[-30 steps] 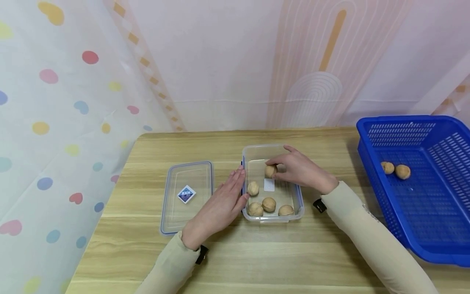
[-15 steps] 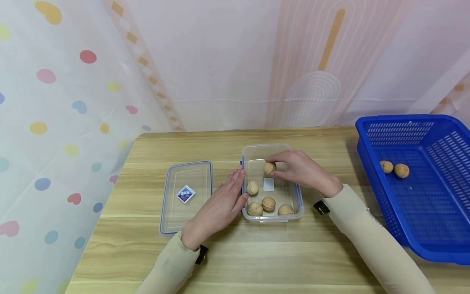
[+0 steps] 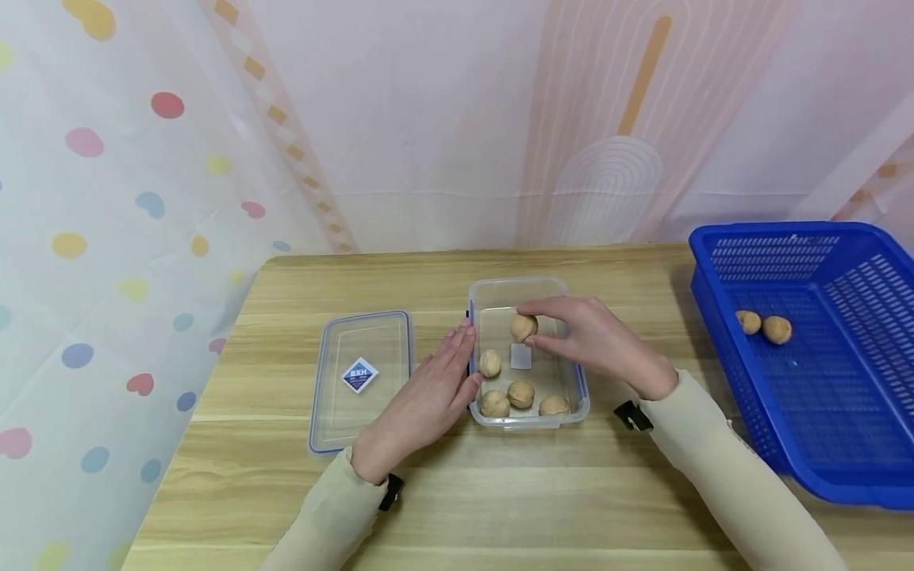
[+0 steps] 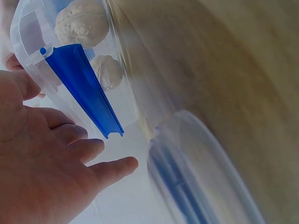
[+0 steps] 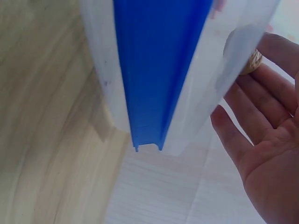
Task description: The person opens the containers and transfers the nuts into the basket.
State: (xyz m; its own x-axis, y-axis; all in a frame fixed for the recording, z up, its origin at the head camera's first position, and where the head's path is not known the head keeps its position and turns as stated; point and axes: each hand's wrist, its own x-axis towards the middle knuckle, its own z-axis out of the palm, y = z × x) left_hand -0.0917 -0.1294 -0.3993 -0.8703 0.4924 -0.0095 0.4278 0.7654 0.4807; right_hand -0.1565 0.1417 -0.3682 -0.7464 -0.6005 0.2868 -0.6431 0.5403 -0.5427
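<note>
My right hand point(image 3: 589, 333) pinches a walnut point(image 3: 524, 327) between thumb and fingers, over the far part of a clear plastic food container point(image 3: 581, 412). Part of that walnut point(image 5: 255, 61) shows past the container wall in the right wrist view. Several other walnuts lie on the container's floor, one by the left wall point(image 3: 489, 363) and the rest along the near end. With fingers extended, my left hand point(image 3: 428, 396) rests against the container's left side. Blue locking flaps hang along both long sides, one of them a flap point(image 4: 84, 88) beside the left fingers.
Left of the container, the clear lid point(image 3: 336, 424) with a blue seal and a diamond label lies flat on the wooden table point(image 3: 500, 500). A blue plastic basket point(image 3: 743, 420) stands at the right, with two walnuts point(image 3: 777, 329) in it. A patterned cloth hangs behind.
My right wrist has shifted a little to the right and nearer, while its fingers keep the walnut at nearly the same spot. The left hand stays against the container.
</note>
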